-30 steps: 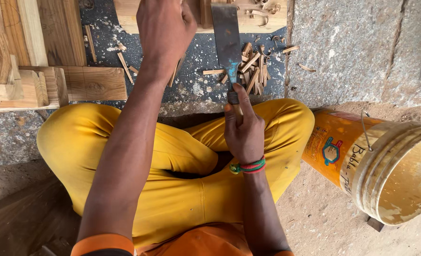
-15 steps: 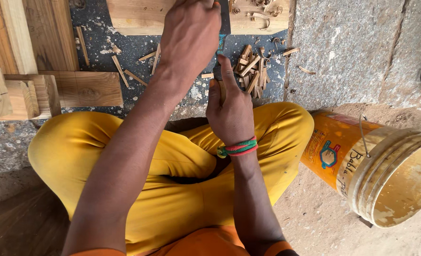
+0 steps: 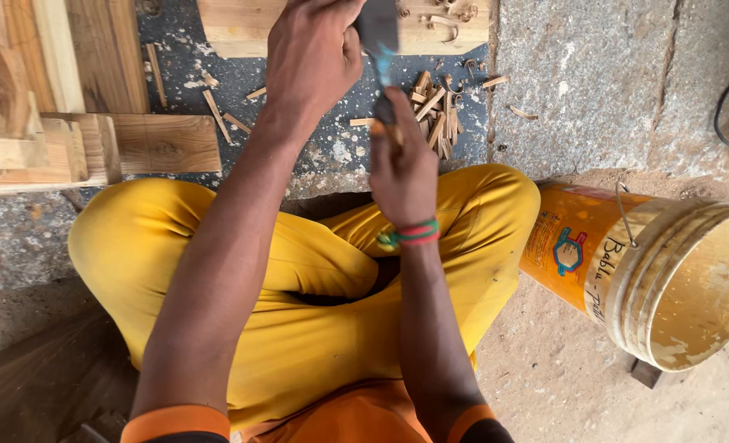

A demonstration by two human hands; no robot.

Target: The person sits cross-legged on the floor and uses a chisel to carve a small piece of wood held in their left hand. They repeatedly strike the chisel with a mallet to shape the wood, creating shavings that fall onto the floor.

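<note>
Seated cross-legged on the ground in yellow trousers [image 3: 315, 328], the person works just past their knees: the left hand [image 3: 311, 57] is raised with its fingers curled shut around the handle of a flat dark blade [image 3: 378, 29], which hangs above the right hand [image 3: 401, 168]; that hand's fingers are pressed together, pinching a small wooden stick [image 3: 383, 131] upright, though most of the stick is hidden behind them. To my eye this is splitting or trimming the stick, and it would go best with short, controlled strokes, the blade kept in line with the grain and the pinching fingers held low on the stick, well under where the edge lands — a wide swing here would put the fingertips at risk. A firm footing for the stick's lower end would also help; whether it touches the stone floor [image 3: 594, 74] I cannot tell. A heap of cut wood splinters [image 3: 436, 111] lies on the floor just beyond the right hand, with planks [image 3: 93, 131] to the left and a wooden block [image 3: 241, 29] at the top. The only container is an orange plastic bucket [image 3: 594, 246] lying on its side beside the right knee, its mouth turned right — the visible inside is stained but seems to hold nothing.
</note>
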